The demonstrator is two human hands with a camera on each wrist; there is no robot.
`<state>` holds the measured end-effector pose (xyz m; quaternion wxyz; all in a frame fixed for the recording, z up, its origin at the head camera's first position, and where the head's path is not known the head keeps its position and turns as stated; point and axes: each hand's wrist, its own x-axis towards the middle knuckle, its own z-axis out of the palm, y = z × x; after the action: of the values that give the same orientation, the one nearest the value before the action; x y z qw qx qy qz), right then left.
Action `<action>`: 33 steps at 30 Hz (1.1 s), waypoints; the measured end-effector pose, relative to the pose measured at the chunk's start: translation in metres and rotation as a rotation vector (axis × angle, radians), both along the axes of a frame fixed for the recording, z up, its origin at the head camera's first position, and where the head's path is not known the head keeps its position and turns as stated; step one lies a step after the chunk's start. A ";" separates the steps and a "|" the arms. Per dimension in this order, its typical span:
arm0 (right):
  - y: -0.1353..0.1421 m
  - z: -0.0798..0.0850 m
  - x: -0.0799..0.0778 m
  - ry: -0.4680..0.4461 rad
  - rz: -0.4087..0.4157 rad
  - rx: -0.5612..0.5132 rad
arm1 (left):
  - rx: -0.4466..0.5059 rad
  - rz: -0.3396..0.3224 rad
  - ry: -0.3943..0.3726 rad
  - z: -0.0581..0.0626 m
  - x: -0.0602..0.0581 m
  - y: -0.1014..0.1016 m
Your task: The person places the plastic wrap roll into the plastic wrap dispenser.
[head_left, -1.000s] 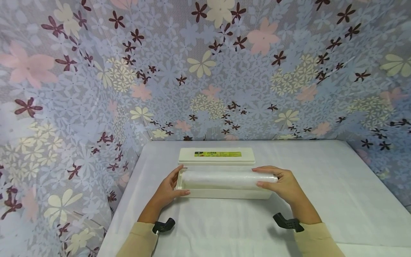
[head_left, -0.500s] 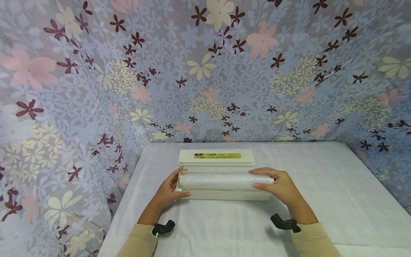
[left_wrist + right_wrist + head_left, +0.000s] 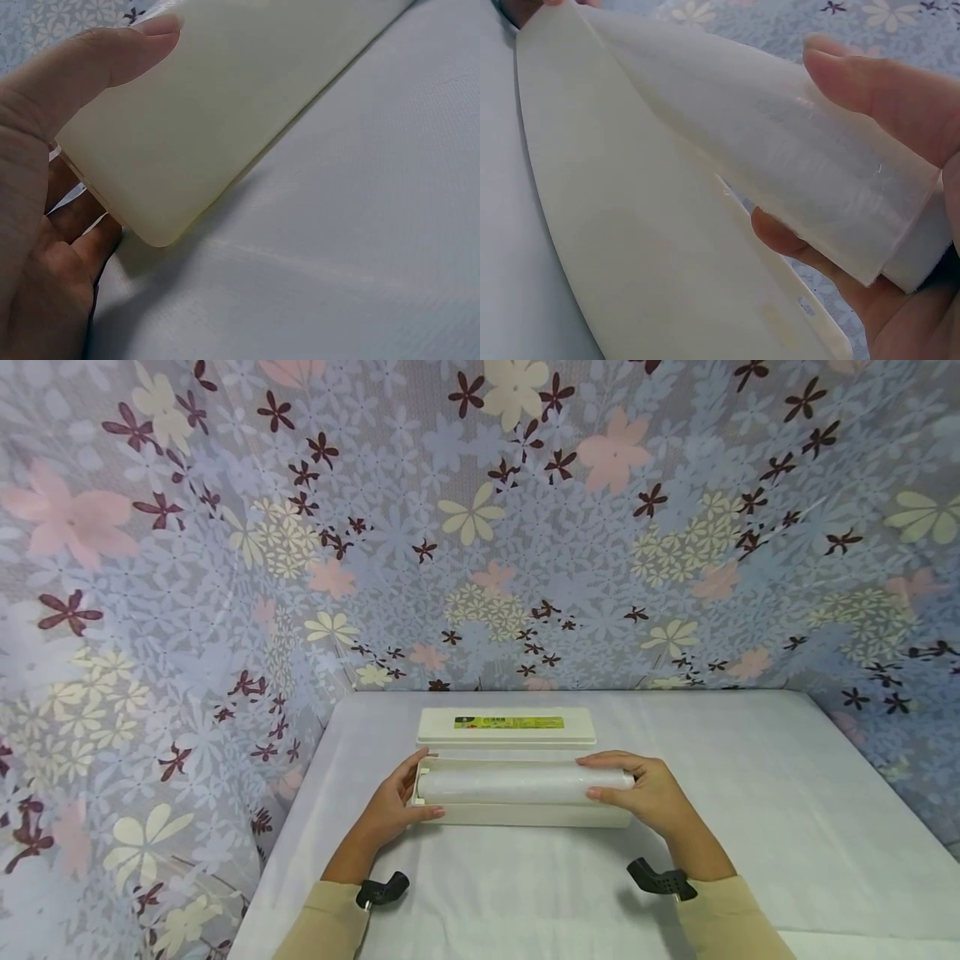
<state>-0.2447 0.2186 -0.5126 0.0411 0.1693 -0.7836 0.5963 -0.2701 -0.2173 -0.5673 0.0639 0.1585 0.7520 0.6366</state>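
Above the box (image 3: 517, 816), at its right end, the right hand (image 3: 654, 791) pinched a roll (image 3: 510, 783); the left hand (image 3: 390, 803) pinched the box's left end.

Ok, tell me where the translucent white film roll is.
Below centre in the head view, the roll slants out of the long cream plastic box, its raised right end in the right hand.

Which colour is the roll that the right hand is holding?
The roll is whitish, with a glossy sheen; it shows best in the right wrist view.
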 end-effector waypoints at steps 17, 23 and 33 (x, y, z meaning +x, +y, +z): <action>0.007 0.010 -0.019 0.074 0.122 0.138 | -0.007 -0.014 0.011 0.001 -0.002 -0.001; 0.010 0.010 -0.026 0.045 0.154 0.169 | -0.011 -0.009 0.010 0.001 -0.003 0.000; 0.014 0.006 -0.034 0.026 0.288 0.169 | -0.020 0.006 -0.007 0.001 0.000 0.001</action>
<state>-0.2790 0.2327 -0.5061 -0.0489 0.2904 -0.7981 0.5257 -0.2706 -0.2167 -0.5661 0.0663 0.1532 0.7585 0.6299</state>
